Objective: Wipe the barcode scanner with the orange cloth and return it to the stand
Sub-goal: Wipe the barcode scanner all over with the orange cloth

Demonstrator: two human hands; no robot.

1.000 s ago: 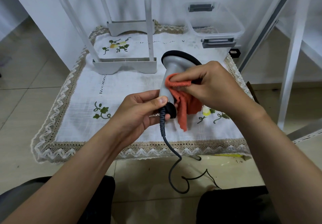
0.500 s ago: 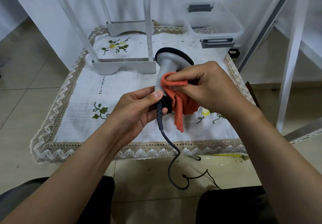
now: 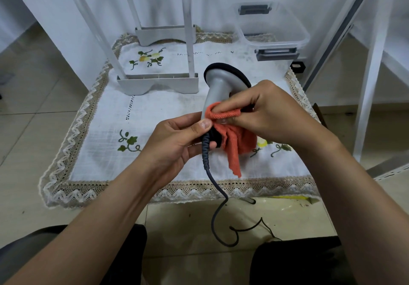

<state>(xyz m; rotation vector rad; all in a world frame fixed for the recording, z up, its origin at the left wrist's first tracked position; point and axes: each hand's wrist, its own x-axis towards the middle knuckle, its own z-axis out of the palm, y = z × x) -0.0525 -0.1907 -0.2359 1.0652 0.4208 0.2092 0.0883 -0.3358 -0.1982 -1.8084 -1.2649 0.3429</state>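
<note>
I hold a grey barcode scanner (image 3: 218, 85) with a black-rimmed head above the embroidered tablecloth. My left hand (image 3: 177, 145) grips the black base of its handle, where the dark coiled cable (image 3: 207, 158) comes out and hangs to the floor. My right hand (image 3: 270, 114) presses a folded orange cloth (image 3: 234, 138) against the lower handle, and the cloth's loose end hangs down below. No scanner stand is recognisable to me.
A white tablecloth (image 3: 155, 116) with lace edging covers a low table. A white plastic frame (image 3: 158, 83) stands at the back left, with a clear lidded box (image 3: 272, 30) at the back right. White shelf legs (image 3: 369, 85) rise on the right. My knees (image 3: 298, 260) are below.
The scanner has shifted slightly left and the cloth has slid down the handle, from near the neck toward the base. My left hand keeps its grip.
</note>
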